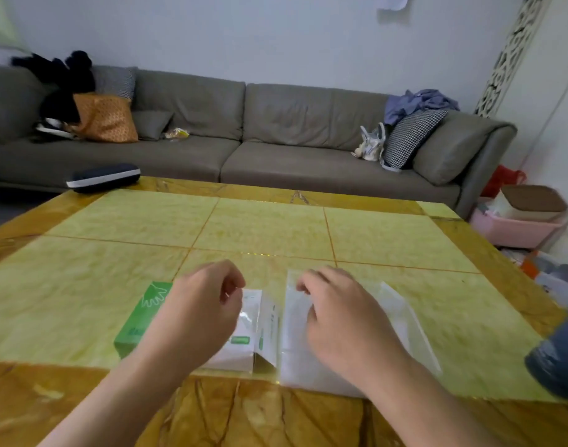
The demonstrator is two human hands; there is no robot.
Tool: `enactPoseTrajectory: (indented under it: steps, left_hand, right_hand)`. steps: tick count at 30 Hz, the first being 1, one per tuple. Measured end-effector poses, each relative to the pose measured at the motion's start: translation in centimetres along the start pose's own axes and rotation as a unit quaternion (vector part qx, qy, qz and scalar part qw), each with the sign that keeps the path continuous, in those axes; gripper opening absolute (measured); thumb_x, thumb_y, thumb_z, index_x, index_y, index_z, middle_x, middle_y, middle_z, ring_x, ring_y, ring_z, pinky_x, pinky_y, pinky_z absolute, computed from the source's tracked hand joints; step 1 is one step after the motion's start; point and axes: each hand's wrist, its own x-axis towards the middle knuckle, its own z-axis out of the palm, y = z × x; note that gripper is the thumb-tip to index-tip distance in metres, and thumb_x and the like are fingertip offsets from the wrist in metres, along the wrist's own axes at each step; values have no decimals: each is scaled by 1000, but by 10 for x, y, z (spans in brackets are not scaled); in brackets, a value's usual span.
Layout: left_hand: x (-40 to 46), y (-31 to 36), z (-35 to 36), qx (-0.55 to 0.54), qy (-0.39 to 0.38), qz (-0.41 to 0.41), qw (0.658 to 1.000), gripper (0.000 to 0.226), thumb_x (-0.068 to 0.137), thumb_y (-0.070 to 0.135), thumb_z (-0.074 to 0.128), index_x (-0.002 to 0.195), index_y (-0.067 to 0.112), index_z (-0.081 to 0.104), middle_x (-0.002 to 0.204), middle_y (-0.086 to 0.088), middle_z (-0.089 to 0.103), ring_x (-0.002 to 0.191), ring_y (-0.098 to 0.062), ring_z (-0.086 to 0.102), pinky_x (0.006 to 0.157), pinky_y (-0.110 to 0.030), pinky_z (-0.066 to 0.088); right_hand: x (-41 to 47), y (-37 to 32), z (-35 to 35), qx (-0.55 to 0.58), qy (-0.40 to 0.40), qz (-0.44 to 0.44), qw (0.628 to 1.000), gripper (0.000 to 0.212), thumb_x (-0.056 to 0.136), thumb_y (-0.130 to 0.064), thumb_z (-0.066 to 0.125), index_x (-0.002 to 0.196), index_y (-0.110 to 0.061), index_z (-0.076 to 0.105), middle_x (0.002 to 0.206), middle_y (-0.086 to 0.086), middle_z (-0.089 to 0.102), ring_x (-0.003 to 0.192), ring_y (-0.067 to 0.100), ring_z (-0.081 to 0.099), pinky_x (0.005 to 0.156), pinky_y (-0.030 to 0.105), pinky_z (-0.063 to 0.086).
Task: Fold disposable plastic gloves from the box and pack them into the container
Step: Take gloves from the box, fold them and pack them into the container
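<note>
Near the tabletop's [276, 227] near edge, a clear glove [401, 321] is pinned under the right hand's [343, 314] curled fingers beside the green-and-white glove box [137, 321], which the left hand [202, 304] pinches at, fingers bent; folding seems barely begun, and no packing container is identifiable.

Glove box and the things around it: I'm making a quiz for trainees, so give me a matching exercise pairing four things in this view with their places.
Things:
1. glove box
2. clear plastic bag
3. dark case
4. left hand

Places:
A. far left corner of the table
B. flat under the right hand
C. over the box's open white end
D. near edge, left of the bag

Pairs: 1-D, 2-B, 3-A, 4-C
</note>
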Motion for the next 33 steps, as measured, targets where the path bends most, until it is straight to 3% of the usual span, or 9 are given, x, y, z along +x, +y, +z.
enactPoseTrajectory:
  steps: [4,7,15,19,23,26,28,30,33]
  left_hand:
    - [8,-45,-17,73,-33,-62,995,13,90,41,74,82,34,67,79,16,66,73,0,60,60,-19,48]
    - [9,-54,-14,105,-91,-82,987,27,81,60,75,78,35,67,81,14,65,73,-3,60,60,-27,51]
    - [16,-59,-1,95,-97,-114,984,27,83,42,80,66,26,67,61,7,66,60,-11,63,51,-25,43]
    - [18,-61,-1,47,-55,-109,991,22,96,34,68,76,25,69,67,6,67,62,-12,62,53,-30,50]
    - [18,-47,-13,-63,32,-95,993,21,103,29,57,86,25,70,64,4,65,46,-5,49,42,-16,33]
    - [14,-41,-18,-146,98,-94,980,25,105,35,53,90,26,70,74,-1,70,52,-10,57,48,-27,47]
    - [12,-43,-22,-149,28,-90,984,34,99,56,52,96,26,68,85,2,71,70,-16,66,62,-36,56]
    - [5,-50,-25,-43,-100,-70,992,39,85,69,63,105,36,59,98,15,66,84,-1,62,68,-22,51]
    - [5,-63,-22,64,-72,-51,994,14,87,37,76,95,38,65,96,17,68,84,1,63,73,-29,58]
  right_hand:
    - [3,-21,27,16,-72,-142,987,42,101,-14,43,139,-27,57,135,-12,54,130,14,41,114,32,33]
    - [4,-32,43,13,-110,-173,979,39,104,-27,43,139,-36,56,143,-15,48,136,13,31,118,31,23]
    - [8,-33,47,11,-130,-180,975,34,106,-36,49,139,-39,56,142,-21,46,131,11,28,109,21,18]
    - [7,-30,44,12,-140,-182,973,37,107,-34,49,144,-39,53,152,-23,40,133,9,19,102,16,14]
    - [7,-29,43,17,-148,-176,973,37,108,-36,49,145,-40,53,160,-20,36,134,7,16,106,14,11]
    - [7,-29,44,8,-148,-183,972,37,108,-35,49,144,-40,54,161,-18,36,135,6,16,102,2,-4]
    - [6,-28,42,9,-147,-179,973,38,108,-36,49,146,-41,53,161,-18,36,137,7,16,103,5,-2]
    - [4,-28,41,11,-145,-174,974,41,108,-37,49,149,-41,50,162,-18,35,140,8,16,107,13,6]
    - [2,-29,41,13,-148,-169,974,44,108,-36,49,152,-40,47,161,-19,34,142,12,16,111,21,13]
